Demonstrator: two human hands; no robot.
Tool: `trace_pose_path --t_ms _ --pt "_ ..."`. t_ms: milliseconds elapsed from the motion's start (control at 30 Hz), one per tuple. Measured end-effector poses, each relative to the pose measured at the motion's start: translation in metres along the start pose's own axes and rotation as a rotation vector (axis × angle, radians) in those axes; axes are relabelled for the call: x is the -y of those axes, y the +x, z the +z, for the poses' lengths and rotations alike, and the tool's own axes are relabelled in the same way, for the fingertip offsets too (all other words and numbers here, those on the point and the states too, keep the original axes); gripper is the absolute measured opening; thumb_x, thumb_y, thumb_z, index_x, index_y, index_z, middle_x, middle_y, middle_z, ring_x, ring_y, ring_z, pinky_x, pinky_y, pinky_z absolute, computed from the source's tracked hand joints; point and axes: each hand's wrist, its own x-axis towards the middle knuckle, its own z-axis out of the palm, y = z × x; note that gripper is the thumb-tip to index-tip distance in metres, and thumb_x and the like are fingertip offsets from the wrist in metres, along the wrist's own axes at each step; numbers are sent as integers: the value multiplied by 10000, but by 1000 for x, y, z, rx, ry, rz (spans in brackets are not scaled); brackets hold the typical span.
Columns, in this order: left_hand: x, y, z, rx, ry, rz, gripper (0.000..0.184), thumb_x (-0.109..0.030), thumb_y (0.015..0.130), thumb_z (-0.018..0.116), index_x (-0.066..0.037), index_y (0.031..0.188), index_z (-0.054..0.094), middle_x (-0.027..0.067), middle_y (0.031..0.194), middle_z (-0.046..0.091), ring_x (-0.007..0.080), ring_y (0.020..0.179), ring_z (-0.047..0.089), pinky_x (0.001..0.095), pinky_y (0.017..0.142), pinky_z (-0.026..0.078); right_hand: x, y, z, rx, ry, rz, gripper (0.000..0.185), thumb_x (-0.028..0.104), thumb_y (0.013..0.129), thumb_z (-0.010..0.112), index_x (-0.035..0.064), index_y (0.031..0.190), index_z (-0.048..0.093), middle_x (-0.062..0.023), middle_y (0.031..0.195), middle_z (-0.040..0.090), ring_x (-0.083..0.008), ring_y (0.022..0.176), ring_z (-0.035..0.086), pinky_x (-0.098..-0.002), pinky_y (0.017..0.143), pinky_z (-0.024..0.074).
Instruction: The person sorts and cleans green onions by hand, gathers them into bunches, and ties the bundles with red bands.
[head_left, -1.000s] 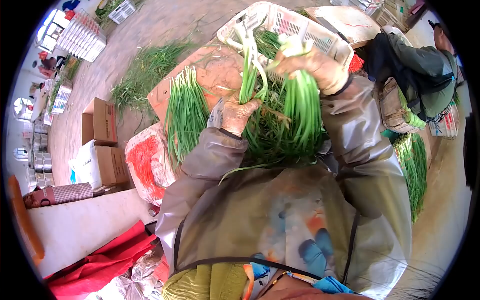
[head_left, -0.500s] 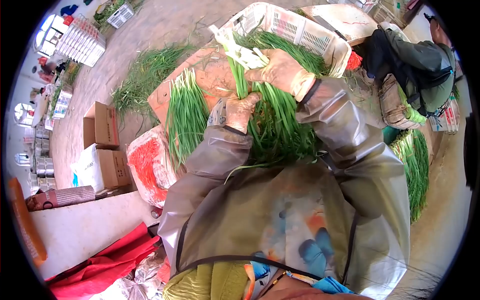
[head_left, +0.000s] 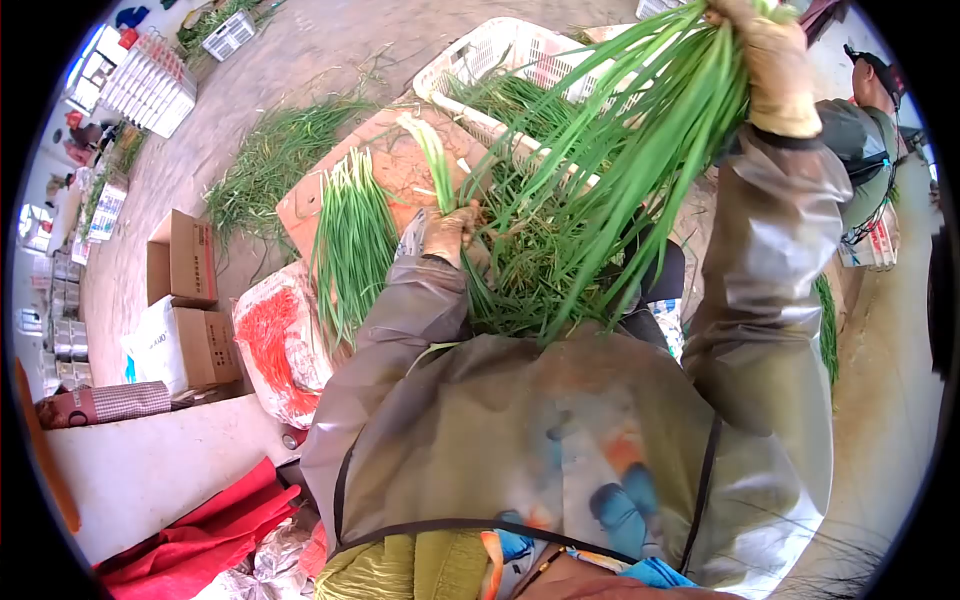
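Observation:
My right hand (head_left: 778, 75), gloved, is raised at the upper right and closed around a large bunch of garlic chives (head_left: 650, 130), whose long green leaves hang down and to the left. My left hand (head_left: 450, 235), also gloved, stays low over the reddish-brown board (head_left: 385, 130). It grips a small bunch of chives (head_left: 430, 160) with the pale stem ends pointing up. To its left, a tidy bundle of chives (head_left: 352, 240) lies on the board. Loose chive leaves (head_left: 540, 240) are heaped between my hands, close to my apron.
Behind the board stands a white plastic crate (head_left: 515, 45) with chives inside. Scattered leaves (head_left: 270, 160) cover the floor to the left. Red ties (head_left: 280, 335) lie on a white sack beside cardboard boxes (head_left: 185, 262). A co-worker (head_left: 865, 140) sits at the right.
My right hand has lifted the large bunch up and to the right, away from my left hand. My left hand has shifted slightly left and down, keeping the small bunch.

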Motion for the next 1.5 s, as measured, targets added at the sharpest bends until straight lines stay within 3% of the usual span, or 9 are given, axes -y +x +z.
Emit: trace_pose_path --t_ms 167,233,300,333,500,600,1033,1233,1500 --pt "-15 -18 1 -105 -147 30 179 -103 819 577 -19 973 542 23 659 536 96 414 409 205 361 300 11 -19 5 93 240 184 209 57 779 618 31 972 543 -9 771 580 -91 620 550 -214 544 455" --pt "-19 -22 2 -100 -105 12 224 -211 831 619 -34 939 533 28 670 550 92 424 410 212 374 309 -41 -2 -34 141 -255 363 253 171 852 549 27 1047 620 -9 833 618 -82 707 552 -221 667 444" --pt "-30 -36 8 -17 -141 173 369 -348 855 582 -17 1003 513 41 709 567 89 478 426 211 446 344 -61 0 -35 580 -512 -189 261 191 849 560 22 1042 611 -14 847 604 -76 712 548 -215 664 439" --pt "-36 -39 9 40 -208 199 427 -374 860 564 3 1050 504 56 723 573 95 488 432 209 453 347 -51 -18 -20 425 -158 178 257 244 844 561 20 926 656 -32 771 623 -101 687 562 -220 653 442" --pt "-56 -56 16 271 -328 256 561 -452 885 474 36 1161 464 94 780 574 120 508 450 219 463 362 -81 -49 8 389 204 528 198 133 786 617 -7 925 620 -64 907 626 -114 810 555 -218 735 446" --pt "-59 -63 17 482 -480 219 541 -392 902 467 55 1205 437 130 804 593 138 534 486 218 475 381 -102 -63 21 415 404 524 180 143 766 612 2 877 608 -72 806 622 -148 752 583 -246 730 455" --pt "-59 -82 33 397 -161 156 311 -197 865 569 -18 1117 540 47 938 620 106 737 559 216 569 436 -136 -99 93 365 211 640 316 103 706 728 -3 983 620 -69 884 651 -141 757 587 -280 686 466" --pt "-46 -68 18 0 -341 170 209 -114 825 608 -22 1013 603 69 893 635 122 717 546 259 660 453 -128 -102 88 288 165 656 279 89 693 736 8 931 616 -60 816 641 -139 708 585 -267 640 467" --pt "-57 -59 47 91 -283 368 261 -45 789 620 -25 1042 559 85 824 631 150 675 590 238 472 469 -138 -107 104 425 108 655 351 139 714 721 -31 995 600 -98 836 642 -161 722 587 -282 672 469"
